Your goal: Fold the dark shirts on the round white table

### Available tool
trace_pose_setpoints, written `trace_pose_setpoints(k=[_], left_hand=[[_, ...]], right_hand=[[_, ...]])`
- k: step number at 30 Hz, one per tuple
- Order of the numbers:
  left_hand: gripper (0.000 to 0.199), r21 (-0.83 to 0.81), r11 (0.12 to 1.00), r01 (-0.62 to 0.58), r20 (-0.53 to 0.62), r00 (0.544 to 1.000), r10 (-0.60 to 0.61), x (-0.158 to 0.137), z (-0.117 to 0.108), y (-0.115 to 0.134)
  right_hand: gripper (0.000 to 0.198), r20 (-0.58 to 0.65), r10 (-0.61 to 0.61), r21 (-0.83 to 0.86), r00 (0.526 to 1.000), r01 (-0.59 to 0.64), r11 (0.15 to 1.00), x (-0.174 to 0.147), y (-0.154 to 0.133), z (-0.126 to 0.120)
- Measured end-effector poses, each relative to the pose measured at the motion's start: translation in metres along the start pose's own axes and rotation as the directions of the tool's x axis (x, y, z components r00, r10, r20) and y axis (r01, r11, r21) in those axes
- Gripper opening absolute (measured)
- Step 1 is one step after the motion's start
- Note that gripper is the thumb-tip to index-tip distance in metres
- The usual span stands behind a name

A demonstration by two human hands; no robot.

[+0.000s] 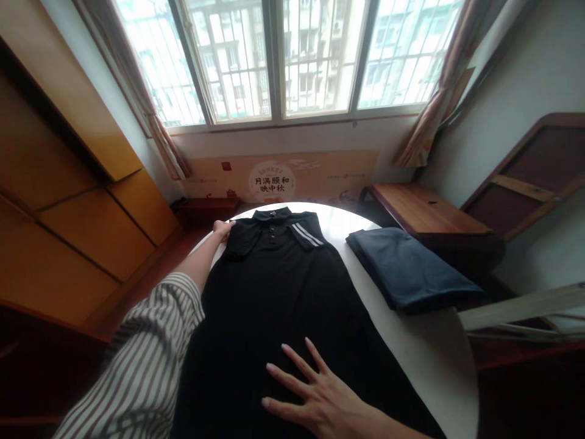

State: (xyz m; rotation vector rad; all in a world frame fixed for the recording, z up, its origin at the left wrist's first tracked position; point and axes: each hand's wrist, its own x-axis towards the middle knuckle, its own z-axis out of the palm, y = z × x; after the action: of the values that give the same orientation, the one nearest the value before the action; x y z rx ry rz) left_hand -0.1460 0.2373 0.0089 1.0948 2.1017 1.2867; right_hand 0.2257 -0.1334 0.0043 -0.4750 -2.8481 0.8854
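Note:
A black polo garment lies spread on a white round table, its buttoned collar toward the window. Both short sleeves are turned in over the front; the one on the right shows two white stripes. At the far left shoulder, my left hand pinches the garment's edge between closed fingers. My right hand rests with spread fingers on the lower front of the cloth, holding nothing. The garment's lower end runs out of view at the bottom.
A folded dark blue cloth sits at the table's right side, partly over the edge. Beyond it stands a wooden desk. Yellow cabinets line the left, and a printed banner hangs under the window.

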Motion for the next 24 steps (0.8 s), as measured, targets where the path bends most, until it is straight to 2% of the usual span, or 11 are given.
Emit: trace_pose_setpoints(k=[3, 7, 12, 15, 17, 19, 22, 23, 24], left_hand=[[0.025, 0.048, 0.999, 0.002, -0.063, 0.998, 0.001, 0.012, 0.008, -0.002], [0.019, 0.118, 0.993, 0.012, -0.121, 0.993, 0.003, 0.02, 0.003, -0.012], [0.015, 0.208, 0.978, -0.025, -0.097, 0.994, 0.047, 0.019, -0.004, -0.013], [0.017, 0.235, 0.97, -0.06, -0.069, 0.995, 0.078, 0.016, -0.005, -0.011], [0.017, 0.242, 0.967, -0.074, -0.043, 0.995, 0.087, 0.013, -0.007, -0.011], [0.014, 0.239, 0.967, -0.088, -0.019, 0.995, 0.095, 0.011, -0.01, -0.013], [0.013, 0.215, 0.969, -0.118, -0.006, 0.993, 0.122, 0.008, -0.015, -0.016], [0.014, 0.201, 0.971, -0.128, -0.007, 0.991, 0.132, 0.008, -0.015, -0.017], [0.017, 0.184, 0.973, -0.136, -0.01, 0.99, 0.14, 0.009, -0.016, -0.018]], right_hand=[[0.06, -0.013, -0.013, -0.021, 1.0, 0.013, 1.0, 0.0, 0.003, 0.003], [0.061, -0.033, -0.037, -0.053, 0.999, 0.035, 0.998, 0.001, 0.007, 0.007], [0.059, -0.023, -0.023, -0.022, 0.999, 0.023, 1.0, 0.001, 0.006, 0.005], [0.058, 0.02, 0.018, 0.038, 1.0, -0.019, 0.999, -0.003, -0.006, -0.006], [0.062, 0.035, 0.058, 0.103, 0.998, -0.061, 0.993, -0.005, -0.012, -0.025], [0.062, 0.0, 0.137, 0.165, 0.991, -0.135, 0.977, 0.0, -0.008, -0.057], [0.039, -0.119, 0.314, 0.233, 0.942, -0.281, 0.931, 0.022, 0.034, -0.122], [0.031, -0.182, 0.407, 0.278, 0.895, -0.35, 0.894, 0.031, 0.058, -0.146], [0.023, -0.254, 0.539, 0.366, 0.803, -0.436, 0.822, 0.041, 0.085, -0.169]])
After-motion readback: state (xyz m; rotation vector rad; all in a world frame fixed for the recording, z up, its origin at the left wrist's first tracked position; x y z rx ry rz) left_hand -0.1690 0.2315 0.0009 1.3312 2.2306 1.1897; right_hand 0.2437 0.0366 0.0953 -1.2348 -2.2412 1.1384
